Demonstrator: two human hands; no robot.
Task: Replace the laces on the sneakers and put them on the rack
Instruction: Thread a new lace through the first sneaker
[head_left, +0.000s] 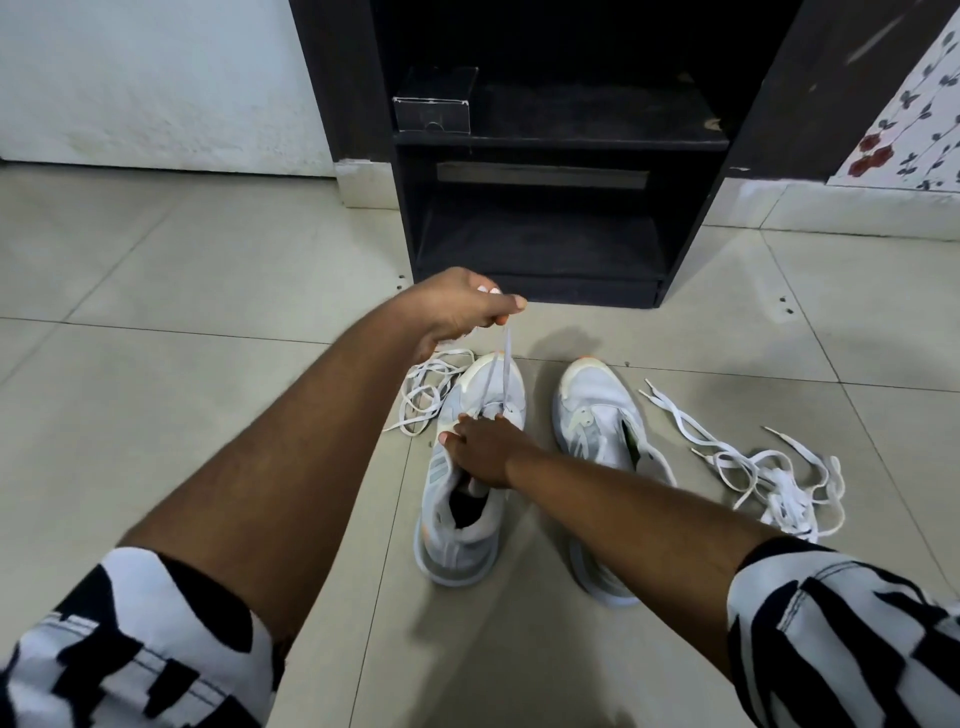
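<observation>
Two white sneakers stand on the tiled floor, toes pointing at the rack. My left hand (462, 309) pinches a white lace (505, 364) and holds it taut above the toe of the left sneaker (467, 530). That lace runs down into the eyelets. My right hand (480, 447) rests on the same sneaker's tongue area, fingers curled over the upper. The right sneaker (597, 410) stands beside it, partly hidden by my right forearm.
A dark wooden shoe rack (561, 140) stands straight ahead, a small black box (434, 106) on its upper shelf. Loose white laces (423, 392) lie left of the sneakers; a bigger tangle of laces (769, 478) lies to the right. Bare tile surrounds them.
</observation>
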